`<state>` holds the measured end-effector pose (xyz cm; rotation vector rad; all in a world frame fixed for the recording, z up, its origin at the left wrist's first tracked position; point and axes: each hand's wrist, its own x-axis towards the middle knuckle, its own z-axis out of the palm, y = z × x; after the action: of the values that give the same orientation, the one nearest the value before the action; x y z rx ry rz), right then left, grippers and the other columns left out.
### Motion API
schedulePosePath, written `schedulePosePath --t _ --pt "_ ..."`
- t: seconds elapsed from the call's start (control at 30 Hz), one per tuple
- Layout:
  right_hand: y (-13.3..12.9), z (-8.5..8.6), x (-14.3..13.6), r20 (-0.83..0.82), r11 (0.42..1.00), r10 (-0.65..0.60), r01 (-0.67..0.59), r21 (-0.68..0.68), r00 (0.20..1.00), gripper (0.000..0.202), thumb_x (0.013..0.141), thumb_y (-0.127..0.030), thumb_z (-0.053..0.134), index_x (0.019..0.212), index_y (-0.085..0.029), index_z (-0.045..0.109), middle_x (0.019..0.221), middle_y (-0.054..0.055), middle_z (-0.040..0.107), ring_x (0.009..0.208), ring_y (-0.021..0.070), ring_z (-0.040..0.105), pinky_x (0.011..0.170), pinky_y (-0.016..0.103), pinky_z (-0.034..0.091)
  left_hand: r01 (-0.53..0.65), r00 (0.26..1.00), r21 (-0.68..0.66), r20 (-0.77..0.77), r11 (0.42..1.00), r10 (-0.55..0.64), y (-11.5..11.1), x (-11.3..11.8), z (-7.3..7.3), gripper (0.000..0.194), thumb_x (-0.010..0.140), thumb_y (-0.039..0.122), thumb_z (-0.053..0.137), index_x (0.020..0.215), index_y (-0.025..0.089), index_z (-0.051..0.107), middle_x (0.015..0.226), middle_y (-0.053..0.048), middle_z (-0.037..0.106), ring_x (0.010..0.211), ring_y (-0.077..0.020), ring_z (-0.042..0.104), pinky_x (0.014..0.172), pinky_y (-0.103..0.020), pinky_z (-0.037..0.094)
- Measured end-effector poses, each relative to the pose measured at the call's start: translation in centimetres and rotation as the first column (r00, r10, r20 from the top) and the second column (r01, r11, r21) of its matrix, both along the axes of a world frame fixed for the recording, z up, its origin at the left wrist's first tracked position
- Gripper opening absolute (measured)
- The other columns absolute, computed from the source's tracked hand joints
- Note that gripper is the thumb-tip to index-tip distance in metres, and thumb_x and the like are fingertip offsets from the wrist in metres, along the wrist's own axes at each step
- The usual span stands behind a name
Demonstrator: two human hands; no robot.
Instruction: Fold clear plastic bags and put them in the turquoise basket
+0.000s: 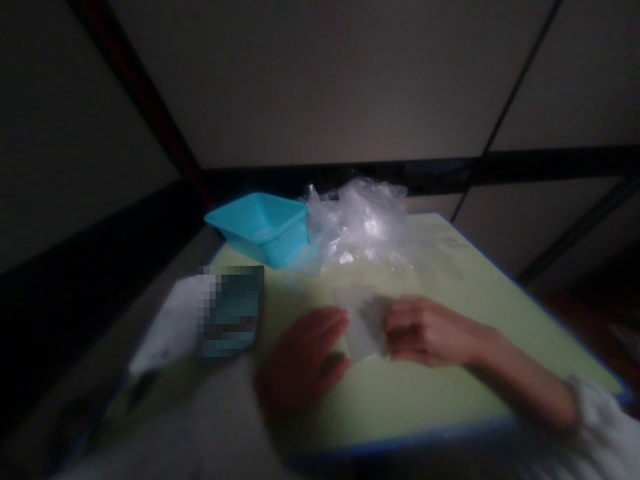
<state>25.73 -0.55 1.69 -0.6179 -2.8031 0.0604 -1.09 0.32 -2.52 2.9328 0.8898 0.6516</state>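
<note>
A small, whitish translucent sheet lies on the pale green counter a little below and right of the frame's centre, between the two hands. The left hand, blurred, comes in from the lower left; its fingers lie close together with the thumb apart, the tips at the sheet's left edge. The right hand reaches in from the lower right with its fingers curled at the sheet's right edge; I cannot tell whether they pinch it. Above the sheet, in the middle of the frame, sits a crumpled heap of clear plastic, and just left of it a turquoise tub. Left of centre lies a dark teal item, its surface pixelated, beside a white item. A light sleeve shows at the lower right.
</note>
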Motion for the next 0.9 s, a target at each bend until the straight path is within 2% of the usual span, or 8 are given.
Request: schedulePosePath --t 0.07,0.17,0.33,0.43,0.57,0.7,0.8,0.9 --pt "-0.5 0.0 -0.2 0.061 0.998 -0.012 0.009 0.063 0.998 0.026 0.092 -0.029 0.054 0.07 -0.019 0.061 0.076 0.002 0.059 0.075 0.0161 0.051 0.067 0.032 0.034 0.066 0.998 0.004 0.019 0.998 -0.066 -0.1 0.2 0.2 0.034 0.087 0.023 0.052 0.12 0.014 0.057 0.124 -0.011 0.062 0.118 -0.0227 0.055 0.103 -0.04 0.043" --pt "-0.8 -0.2 -0.5 0.118 0.991 -0.025 0.008 0.137 0.993 0.027 0.093 -0.022 0.054 0.067 -0.019 0.06 0.072 0.001 0.057 0.073 0.016 0.049 0.065 0.033 0.031 0.141 0.99 -0.031 0.013 0.99 -0.14 -0.2 0.7 0.7 0.029 0.088 0.019 0.051 0.116 0.014 0.059 0.12 -0.009 0.065 0.114 -0.0209 0.057 0.101 -0.038 0.045" --pt "-1.0 -0.7 -0.6 0.162 0.98 -0.061 0.029 0.197 0.985 0.026 0.092 -0.015 0.052 0.068 -0.017 0.059 0.071 0.001 0.056 0.069 0.0154 0.047 0.061 0.034 0.027 0.155 0.987 -0.129 -0.018 0.979 -0.158 -0.5 1.0 1.3 0.028 0.088 0.021 0.049 0.114 0.015 0.059 0.117 -0.008 0.066 0.11 -0.0215 0.059 0.1 -0.039 0.044" --pt "-1.1 -1.1 -0.6 0.159 0.977 -0.067 0.032 0.212 0.985 0.024 0.091 -0.013 0.053 0.068 -0.017 0.06 0.071 0.002 0.056 0.069 0.0155 0.047 0.062 0.034 0.029 0.145 0.989 -0.128 -0.008 0.981 -0.147 -0.6 1.0 1.3 0.028 0.089 0.021 0.048 0.115 0.015 0.058 0.115 -0.009 0.066 0.109 -0.0212 0.059 0.1 -0.039 0.044" --pt "-1.3 -1.6 -0.7 0.146 0.978 -0.062 0.032 0.204 0.987 0.022 0.09 -0.011 0.052 0.07 -0.017 0.059 0.073 0.002 0.057 0.071 0.0156 0.048 0.064 0.033 0.031 0.152 0.988 -0.095 0.006 0.984 -0.152 -0.7 1.2 1.4 0.025 0.089 0.019 0.046 0.111 0.015 0.058 0.111 -0.009 0.067 0.105 -0.0207 0.06 0.097 -0.038 0.045" --pt "-1.1 -1.6 -1.0 0.102 0.98 -0.059 0.038 0.196 0.993 0.022 0.092 -0.014 0.049 0.071 -0.017 0.056 0.072 0.002 0.057 0.071 0.0164 0.049 0.063 0.033 0.034 0.13 0.991 -0.104 0.023 0.986 -0.128 -0.7 1.4 1.4 0.021 0.088 0.026 0.048 0.102 0.016 0.059 0.104 -0.008 0.068 0.096 -0.0217 0.062 0.089 -0.038 0.049" --pt "-0.9 -1.3 -1.2 0.029 0.991 -0.049 0.045 0.128 0.998 0.019 0.091 -0.014 0.046 0.075 -0.017 0.056 0.076 0.004 0.06 0.073 0.0173 0.052 0.067 0.032 0.04 0.119 0.993 -0.067 0.036 0.991 -0.117 -0.6 1.3 1.1 0.023 0.087 0.031 0.052 0.102 0.015 0.059 0.103 -0.008 0.068 0.092 -0.0219 0.063 0.086 -0.038 0.05" --pt "-0.8 -1.0 -1.2 -0.005 0.998 -0.047 0.047 0.029 0.999 0.017 0.089 -0.014 0.042 0.081 -0.015 0.057 0.079 0.006 0.062 0.074 0.0182 0.055 0.072 0.033 0.045 0.115 0.993 -0.013 0.029 0.993 -0.115 -0.5 1.4 1.0 0.02 0.091 0.024 0.046 0.102 0.016 0.061 0.101 -0.006 0.069 0.09 -0.0188 0.063 0.086 -0.034 0.049"
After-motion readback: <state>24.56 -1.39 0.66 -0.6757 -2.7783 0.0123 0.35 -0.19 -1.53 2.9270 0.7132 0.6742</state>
